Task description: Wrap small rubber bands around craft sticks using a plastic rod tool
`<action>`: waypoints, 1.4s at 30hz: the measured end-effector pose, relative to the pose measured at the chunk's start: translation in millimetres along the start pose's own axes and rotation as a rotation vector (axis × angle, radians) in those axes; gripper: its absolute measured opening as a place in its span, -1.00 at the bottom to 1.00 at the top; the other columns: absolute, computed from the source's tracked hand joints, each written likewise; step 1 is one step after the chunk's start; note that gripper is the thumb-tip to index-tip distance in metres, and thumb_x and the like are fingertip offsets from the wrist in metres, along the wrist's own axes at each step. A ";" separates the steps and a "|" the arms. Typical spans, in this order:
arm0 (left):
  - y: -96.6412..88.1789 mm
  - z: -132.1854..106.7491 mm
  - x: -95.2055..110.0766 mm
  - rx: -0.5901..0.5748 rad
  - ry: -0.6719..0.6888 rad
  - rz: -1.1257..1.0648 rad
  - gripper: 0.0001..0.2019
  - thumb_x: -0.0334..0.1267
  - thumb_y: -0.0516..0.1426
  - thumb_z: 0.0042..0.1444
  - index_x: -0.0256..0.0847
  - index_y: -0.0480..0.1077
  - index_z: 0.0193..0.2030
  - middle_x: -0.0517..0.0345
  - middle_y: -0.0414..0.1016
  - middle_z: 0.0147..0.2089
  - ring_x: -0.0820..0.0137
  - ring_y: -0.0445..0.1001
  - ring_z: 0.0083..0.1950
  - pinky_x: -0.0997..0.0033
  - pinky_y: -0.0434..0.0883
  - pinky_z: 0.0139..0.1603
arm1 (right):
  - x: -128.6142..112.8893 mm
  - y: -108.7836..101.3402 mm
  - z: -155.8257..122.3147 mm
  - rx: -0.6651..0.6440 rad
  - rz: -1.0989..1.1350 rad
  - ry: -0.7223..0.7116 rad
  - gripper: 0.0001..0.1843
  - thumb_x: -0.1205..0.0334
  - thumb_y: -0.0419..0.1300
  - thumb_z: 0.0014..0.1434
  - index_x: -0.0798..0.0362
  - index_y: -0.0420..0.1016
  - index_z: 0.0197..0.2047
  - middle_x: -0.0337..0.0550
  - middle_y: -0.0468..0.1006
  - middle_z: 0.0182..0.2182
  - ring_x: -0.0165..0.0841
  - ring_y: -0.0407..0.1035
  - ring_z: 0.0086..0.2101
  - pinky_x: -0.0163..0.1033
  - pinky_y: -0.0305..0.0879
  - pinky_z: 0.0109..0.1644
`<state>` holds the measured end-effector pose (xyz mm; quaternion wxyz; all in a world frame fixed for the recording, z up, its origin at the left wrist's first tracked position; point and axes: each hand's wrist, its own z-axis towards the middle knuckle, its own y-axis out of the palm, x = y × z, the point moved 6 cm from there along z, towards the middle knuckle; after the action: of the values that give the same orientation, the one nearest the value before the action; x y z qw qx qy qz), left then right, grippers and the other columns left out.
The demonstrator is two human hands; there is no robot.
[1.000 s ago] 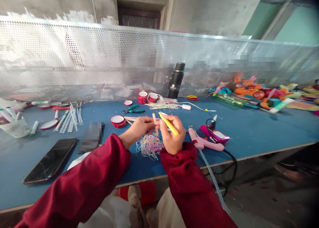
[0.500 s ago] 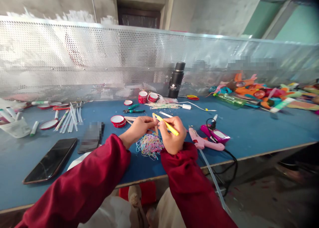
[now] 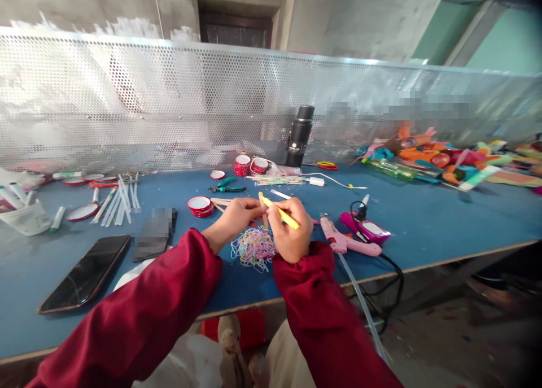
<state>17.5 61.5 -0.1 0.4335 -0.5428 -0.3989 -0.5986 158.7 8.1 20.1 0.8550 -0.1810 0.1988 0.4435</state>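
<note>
My left hand [image 3: 235, 217] is closed on a flat wooden craft stick [image 3: 265, 222], held upright between thumb and fingers. Gripped like a pen in my right hand [image 3: 295, 233] is a yellow marker [image 3: 288, 216], its tip against the upper end of the stick, where yellow shows. Below both hands lies a loose heap of pastel elastic bands [image 3: 253, 249]. Several more wooden sticks [image 3: 221, 201] rest behind my left hand, beside stacked red-rimmed lids [image 3: 200, 205]. To the right of my right hand is a pink glue gun [image 3: 348, 243].
Phones [image 3: 87, 272] and glue sticks [image 3: 121, 204] lie left on the blue table [image 3: 449, 224], near a cup of markers [image 3: 27, 216]. Green-handled pliers [image 3: 227, 187] and a black flask [image 3: 300, 136] are farther back. Colourful crafts [image 3: 438, 153] crowd the right; a cable [image 3: 396, 286] hangs over the edge.
My right hand and the yellow marker have shifted slightly left along the stick. More yellow shows at the stick's upper end. My left hand has stayed in place.
</note>
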 end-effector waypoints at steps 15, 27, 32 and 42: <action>-2.1 2.8 -1.3 -0.006 0.040 0.047 -0.58 0.07 0.45 -0.09 -0.30 0.64 -0.33 0.09 0.57 -0.36 0.48 0.40 -0.40 0.49 0.31 -0.40 | -1.2 -0.8 -0.4 0.009 -0.022 -0.017 -0.86 0.16 0.23 0.32 -0.05 0.44 -0.31 -0.21 0.62 -0.40 -0.34 0.48 -0.44 -0.24 0.40 -0.34; -2.1 2.4 0.7 0.006 0.047 0.083 -0.59 0.07 0.43 -0.07 -0.30 0.63 -0.36 0.10 0.56 -0.39 0.49 0.38 -0.42 0.50 0.28 -0.42 | -1.6 0.4 -0.7 -0.002 -0.043 -0.036 -0.87 0.17 0.23 0.31 -0.05 0.45 -0.30 -0.20 0.63 -0.39 -0.32 0.49 -0.42 -0.22 0.42 -0.31; -1.8 3.1 0.0 0.003 0.060 0.078 -0.59 0.07 0.42 -0.06 -0.31 0.62 -0.37 0.11 0.55 -0.40 0.50 0.37 -0.43 0.49 0.29 -0.42 | -1.0 -0.1 -0.8 0.009 -0.026 -0.026 -0.86 0.17 0.23 0.32 -0.05 0.43 -0.31 -0.20 0.63 -0.39 -0.34 0.48 -0.44 -0.23 0.40 -0.33; -1.1 1.6 1.2 0.004 0.038 0.073 -0.60 0.06 0.43 -0.07 -0.30 0.61 -0.37 0.11 0.53 -0.40 0.48 0.37 -0.42 0.47 0.30 -0.41 | -1.8 0.1 -0.3 0.003 -0.035 -0.026 -0.86 0.16 0.23 0.32 -0.06 0.43 -0.31 -0.20 0.63 -0.39 -0.32 0.49 -0.43 -0.22 0.42 -0.32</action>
<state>17.0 63.2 1.2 0.4637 -0.5446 -0.3716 -0.5919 157.6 6.8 20.7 0.8653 -0.1776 0.1851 0.4306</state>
